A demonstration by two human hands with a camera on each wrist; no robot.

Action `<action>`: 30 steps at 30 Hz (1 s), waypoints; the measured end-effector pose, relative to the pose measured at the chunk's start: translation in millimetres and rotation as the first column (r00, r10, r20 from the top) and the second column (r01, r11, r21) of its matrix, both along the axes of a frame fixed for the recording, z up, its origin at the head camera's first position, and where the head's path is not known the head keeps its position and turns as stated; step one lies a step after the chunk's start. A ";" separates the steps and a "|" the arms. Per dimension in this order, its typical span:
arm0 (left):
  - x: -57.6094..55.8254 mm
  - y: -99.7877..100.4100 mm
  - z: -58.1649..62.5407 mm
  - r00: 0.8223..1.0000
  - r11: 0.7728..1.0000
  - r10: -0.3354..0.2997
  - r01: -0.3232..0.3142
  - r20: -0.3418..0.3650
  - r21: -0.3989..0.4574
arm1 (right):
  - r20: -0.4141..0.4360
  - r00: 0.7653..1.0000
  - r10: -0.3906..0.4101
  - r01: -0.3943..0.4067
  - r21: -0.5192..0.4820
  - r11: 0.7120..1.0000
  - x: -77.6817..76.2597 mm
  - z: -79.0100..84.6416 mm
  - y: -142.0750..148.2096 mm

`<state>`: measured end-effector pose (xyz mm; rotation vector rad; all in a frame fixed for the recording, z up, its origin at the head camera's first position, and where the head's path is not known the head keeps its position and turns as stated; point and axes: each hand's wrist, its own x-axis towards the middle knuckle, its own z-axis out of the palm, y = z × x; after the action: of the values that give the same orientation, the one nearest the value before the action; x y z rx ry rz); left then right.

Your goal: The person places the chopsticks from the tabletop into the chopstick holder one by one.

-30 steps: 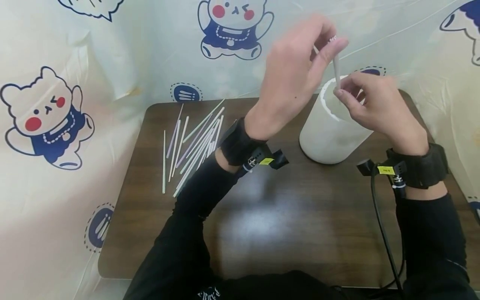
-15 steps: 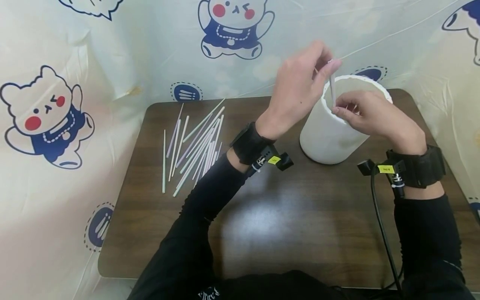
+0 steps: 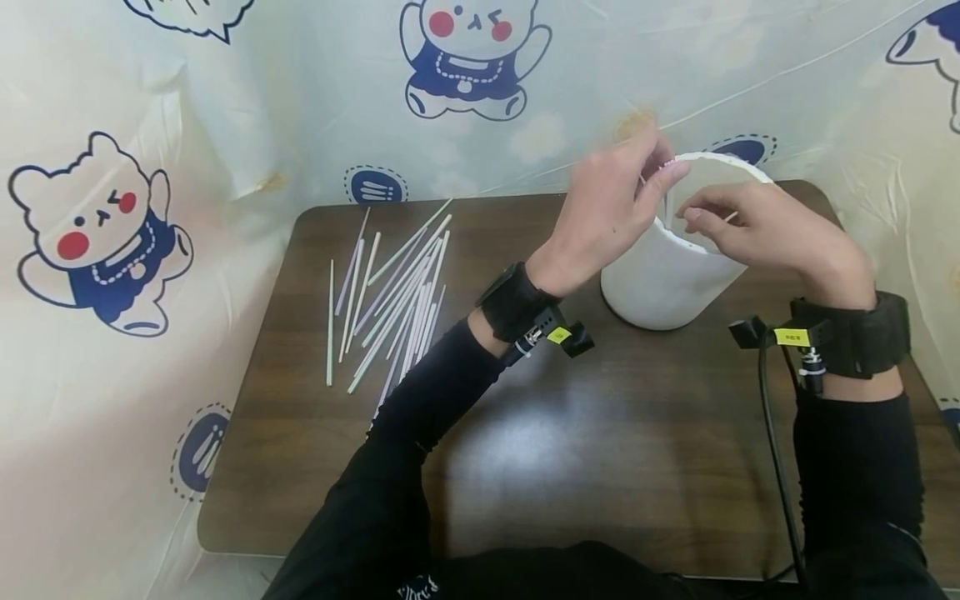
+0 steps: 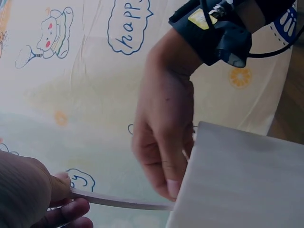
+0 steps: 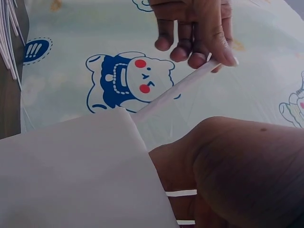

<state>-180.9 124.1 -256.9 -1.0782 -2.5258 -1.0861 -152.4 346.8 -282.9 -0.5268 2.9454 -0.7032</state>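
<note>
My left hand (image 3: 611, 204) pinches the upper end of a slim pale lilac stick (image 3: 668, 204) between thumb and fingers. The stick (image 4: 123, 203) points down over the rim of a white cylindrical container (image 3: 660, 287); its lower end is hidden by the wall in both wrist views. The right hand (image 3: 765, 229) hovers at the container's mouth with loosely bent fingers, its thumb tip a little apart from the stick. In the left wrist view the fingertips of this right hand (image 4: 166, 128) reach past the container's edge.
Several loose pale green, white and lilac sticks (image 3: 397, 287) lie fanned on the left of the brown table (image 3: 600, 467). A printed sheet (image 3: 570, 75) hangs behind and beside it. A black cable (image 3: 776, 467) runs from the right wrist camera.
The left hand has come down with the stick, whose lower end has gone into the container's mouth. The right hand has left the stick's lower part and moved slightly rightward.
</note>
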 end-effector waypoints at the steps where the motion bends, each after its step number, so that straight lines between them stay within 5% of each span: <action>1: 0.3 0.9 -2.5 1.000 1.000 -0.002 0.002 0.011 -0.009 | 0.000 1.000 -0.015 0.015 0.004 1.000 0.4 0.1 0.3; 17: 7.1 12.2 -29.4 0.997 0.993 -0.040 0.047 0.070 -0.108 | -0.124 0.988 -0.092 0.080 -0.098 0.992 4.5 -2.3 3.4; 26: 8.2 7.1 -30.5 0.999 0.992 -0.007 0.012 0.045 -0.124 | -0.167 0.975 -0.145 0.114 -0.185 0.976 5.8 -3.7 5.1; 30: 5.6 -8.5 -34.1 0.999 0.997 0.029 -0.027 0.033 -0.070 | -0.225 0.951 -0.211 0.152 -0.251 0.956 10.1 -1.6 -1.4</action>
<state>-175.3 115.6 -291.0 -1.0467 -2.6149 -1.0258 -142.2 345.4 -284.5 -0.3844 3.1969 -1.0868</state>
